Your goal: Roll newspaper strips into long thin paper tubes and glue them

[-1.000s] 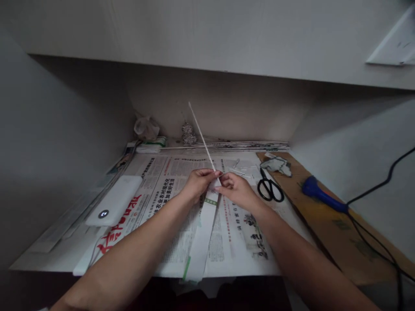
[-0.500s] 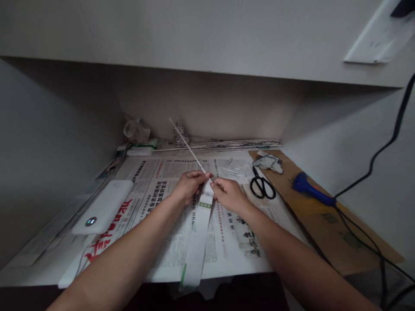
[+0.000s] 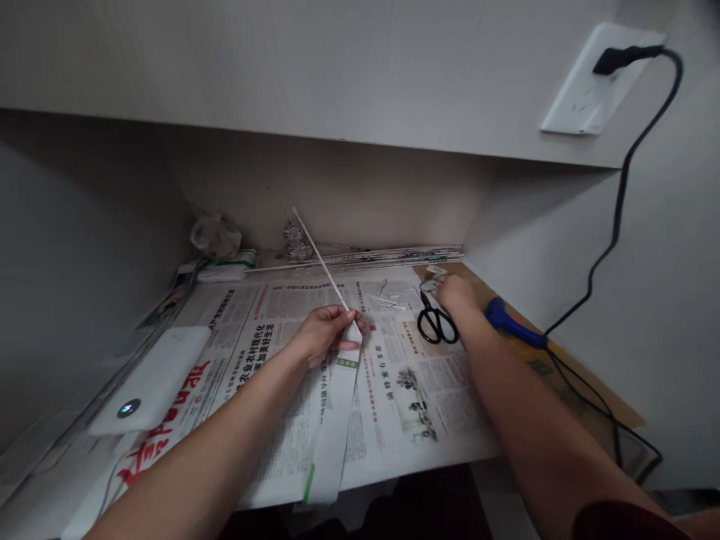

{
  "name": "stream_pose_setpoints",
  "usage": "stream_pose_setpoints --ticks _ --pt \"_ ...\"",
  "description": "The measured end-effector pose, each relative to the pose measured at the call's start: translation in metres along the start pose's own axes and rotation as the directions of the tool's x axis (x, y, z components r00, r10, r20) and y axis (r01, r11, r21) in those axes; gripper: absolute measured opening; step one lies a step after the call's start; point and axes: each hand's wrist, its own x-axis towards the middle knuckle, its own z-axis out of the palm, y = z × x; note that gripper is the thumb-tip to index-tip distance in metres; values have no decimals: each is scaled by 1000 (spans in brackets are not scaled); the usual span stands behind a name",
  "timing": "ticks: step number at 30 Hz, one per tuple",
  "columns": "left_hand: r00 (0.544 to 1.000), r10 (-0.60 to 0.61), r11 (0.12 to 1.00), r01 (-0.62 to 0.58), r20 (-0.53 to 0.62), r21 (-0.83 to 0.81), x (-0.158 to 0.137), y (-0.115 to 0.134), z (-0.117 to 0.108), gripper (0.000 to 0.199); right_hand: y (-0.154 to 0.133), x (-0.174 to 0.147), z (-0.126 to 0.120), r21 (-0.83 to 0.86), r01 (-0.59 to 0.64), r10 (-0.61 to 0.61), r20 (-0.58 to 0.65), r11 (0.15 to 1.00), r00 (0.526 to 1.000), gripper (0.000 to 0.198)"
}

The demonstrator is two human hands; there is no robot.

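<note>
My left hand (image 3: 331,334) pinches a long paper strip (image 3: 331,420), white with green printed patches, whose lower end reaches the table's front edge. From the same fingers a thin rolled paper stick (image 3: 320,259) slants up and to the left, joined to the strip. Over on the cardboard at the right, my right hand (image 3: 454,292) has its fingers curled down on a crumpled grey-white cloth (image 3: 430,286), most of which it covers. Black-handled scissors (image 3: 437,325) lie just in front of that hand.
Newspaper (image 3: 270,360) covers the table. A white power bank (image 3: 151,379) lies left. Small paper bits (image 3: 391,302) sit near the scissors. Behind are a bundle of thin paper sticks (image 3: 394,257) and a plastic bag (image 3: 217,236). A blue glue gun (image 3: 514,324) with black cord rests right.
My right hand has let go of the paper and moved right to the cloth. My left hand still holds the strip and stick. The view has turned slightly to the right.
</note>
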Motion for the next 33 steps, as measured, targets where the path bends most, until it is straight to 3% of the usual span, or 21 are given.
stream_pose_setpoints --ticks 5,12,15,16,17,18,19,20,21,22,24,26,33 --pt "1000 -7 1000 7 1 2 2 -2 0 13 9 3 15 6 -49 49 -97 999 994 34" --pt "999 -4 1000 5 52 -11 3 -5 0 14 6 -5 12 50 -133 140 -184 990 973 38" --pt "997 -14 1000 13 79 12 1 -6 2 15 -23 -24 6 75 -34 49 -212 997 976 44" --pt "995 -15 1000 13 94 24 0 -6 3 16 -37 -32 3 168 76 -42 -197 983 980 44" --pt "994 -15 999 11 111 35 -1 -7 4 17 -53 -41 0 309 153 -128 -99 939 987 41" --pt "992 -13 999 8 125 47 -2 -7 5 17 -68 -50 -2 485 144 -211 87 862 974 40" --pt "991 -12 998 4 133 60 -3 -8 6 18 -81 -59 -5 654 65 -301 256 754 919 44" --pt "990 -14 997 3 137 75 -3 -9 6 20 -93 -68 -6 770 -38 -423 390 637 818 47" --pt "990 -22 996 10 138 91 -4 -10 7 21 -101 -74 -7 834 -117 -504 431 539 749 48" --pt "990 -32 994 17 136 109 -4 -11 7 23 -107 -80 -6 872 -170 -547 428 459 719 47" --pt "991 -40 989 21 131 144 -3 -13 8 26 -109 -87 -3 912 -211 -564 387 352 730 45" --pt "990 -33 984 8 137 177 -1 -16 8 29 -105 -88 1 928 -225 -545 359 298 758 44" --pt "990 -18 934 -34 142 357 -5 -17 13 24 -103 -91 6 926 -276 -450 367 256 814 41"
